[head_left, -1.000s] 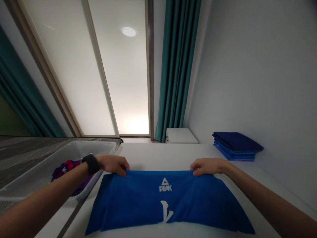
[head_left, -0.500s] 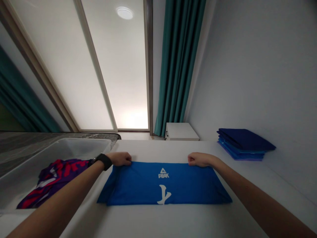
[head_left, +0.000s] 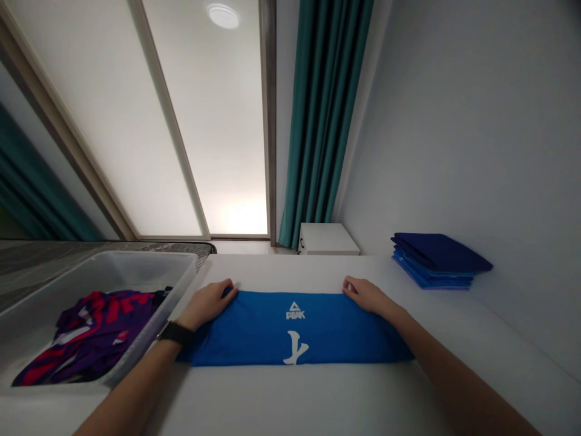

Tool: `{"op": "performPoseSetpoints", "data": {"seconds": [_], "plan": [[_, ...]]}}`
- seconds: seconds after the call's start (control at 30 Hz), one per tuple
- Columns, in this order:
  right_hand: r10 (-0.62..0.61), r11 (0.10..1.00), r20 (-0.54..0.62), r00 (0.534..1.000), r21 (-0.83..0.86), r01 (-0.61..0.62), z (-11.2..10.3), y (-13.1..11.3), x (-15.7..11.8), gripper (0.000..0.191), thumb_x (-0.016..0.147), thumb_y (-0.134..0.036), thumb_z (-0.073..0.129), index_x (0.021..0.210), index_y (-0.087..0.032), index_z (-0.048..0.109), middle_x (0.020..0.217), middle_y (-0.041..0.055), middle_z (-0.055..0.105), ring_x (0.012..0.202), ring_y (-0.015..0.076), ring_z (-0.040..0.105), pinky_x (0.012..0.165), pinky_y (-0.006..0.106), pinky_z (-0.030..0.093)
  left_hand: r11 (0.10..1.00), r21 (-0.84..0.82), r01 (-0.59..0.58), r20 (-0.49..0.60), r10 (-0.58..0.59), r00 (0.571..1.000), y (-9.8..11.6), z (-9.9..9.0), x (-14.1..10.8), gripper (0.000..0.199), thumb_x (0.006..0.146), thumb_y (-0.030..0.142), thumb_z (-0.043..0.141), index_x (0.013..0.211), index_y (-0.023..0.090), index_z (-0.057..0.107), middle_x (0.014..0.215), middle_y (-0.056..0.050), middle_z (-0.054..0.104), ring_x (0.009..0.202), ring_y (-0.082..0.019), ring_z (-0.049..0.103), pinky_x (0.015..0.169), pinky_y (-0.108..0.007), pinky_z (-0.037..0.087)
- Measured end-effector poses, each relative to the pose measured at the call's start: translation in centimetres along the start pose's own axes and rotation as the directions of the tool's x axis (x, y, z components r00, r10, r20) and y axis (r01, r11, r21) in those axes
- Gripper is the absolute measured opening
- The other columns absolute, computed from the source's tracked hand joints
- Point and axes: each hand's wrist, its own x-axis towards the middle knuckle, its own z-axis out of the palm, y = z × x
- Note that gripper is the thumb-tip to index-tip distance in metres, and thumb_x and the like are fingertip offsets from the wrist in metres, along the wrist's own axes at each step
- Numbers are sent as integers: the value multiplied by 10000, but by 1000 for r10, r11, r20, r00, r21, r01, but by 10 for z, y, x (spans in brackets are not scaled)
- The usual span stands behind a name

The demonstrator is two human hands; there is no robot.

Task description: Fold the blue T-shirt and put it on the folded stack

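A blue shirt (head_left: 254,330) lies on the white table, folded into a wide strip. White PEAK lettering and part of a white printed character show on its front. At the far left edge of the cloth, my left hand (head_left: 207,304) is closed, thumb and fingertips pinching the fabric; a black watch band circles that wrist. My right hand (head_left: 368,297) pinches the same far edge on the right. Both forearms pass over the shirt's side portions and partly hide them.
To the left stands a translucent plastic bin (head_left: 181,272) holding crumpled purple and red clothing (head_left: 102,333). A stack of folded blue garments (head_left: 438,260) sits at the right by the wall. Beyond the white table (head_left: 290,399) is a small white cabinet (head_left: 329,239).
Both hands have turned from fists with knuckles up to looser pinches on the far edge, with the left wrist lower. The shirt stays flat; the view has shifted slightly.
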Motion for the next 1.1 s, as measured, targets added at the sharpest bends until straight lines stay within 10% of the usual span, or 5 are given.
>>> {"op": "performPoseSetpoints", "data": {"seconds": [0.7, 1.1], "plan": [[-89, 975, -291, 953, -223, 23, 13, -5, -10, 294, 998, -271, 344, 981, -162, 617, 1039, 113, 627, 1010, 236, 551, 883, 346, 375, 990, -143, -18, -120, 1, 993, -15, 5, -3, 342, 927, 448, 347, 944, 214, 596, 895, -91, 721, 860, -262, 674, 738, -317, 453], [-638, 768, -80, 766, 0, 640, 36, -187, -30, 325, 977, -280, 464, 1272, -194, 569, 1264, 101, 611, 1169, 249, 539, 1004, 421, 417, 928, -372, 10, -194, -88, 977, -34, 7, -19, 376, 881, 426, 408, 1076, 167, 597, 744, -17, 636, 712, -202, 612, 666, -289, 452]]}}
